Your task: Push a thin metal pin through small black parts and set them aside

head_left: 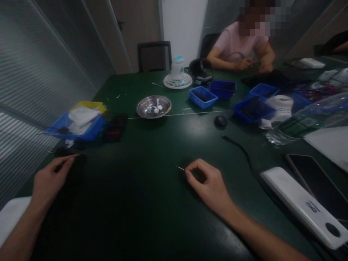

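Note:
Between the thumb and forefinger of my right hand (208, 185) is a thin, bright metal pin-like piece (179, 168), pointing left just above the dark green table (130, 203). My left hand (53, 177) is at the table's left side, its thumb and forefinger pinched together. What it holds, if anything, is too dark and small to make out. Just beyond those fingertips lie dark items by a blue bin (95, 127) heaped with white cloth-like material (83, 116). A blurred black-and-red object (113, 134) rests right of the bin.
A metal bowl (140, 111) with small white pieces stands ahead, a white fan part (178, 79) behind it. On the right are a mouse (220, 121), black cable (243, 150), white power bank-like device (301, 204), phone (318, 181) and bottle (301, 123). A person (236, 50) sits opposite.

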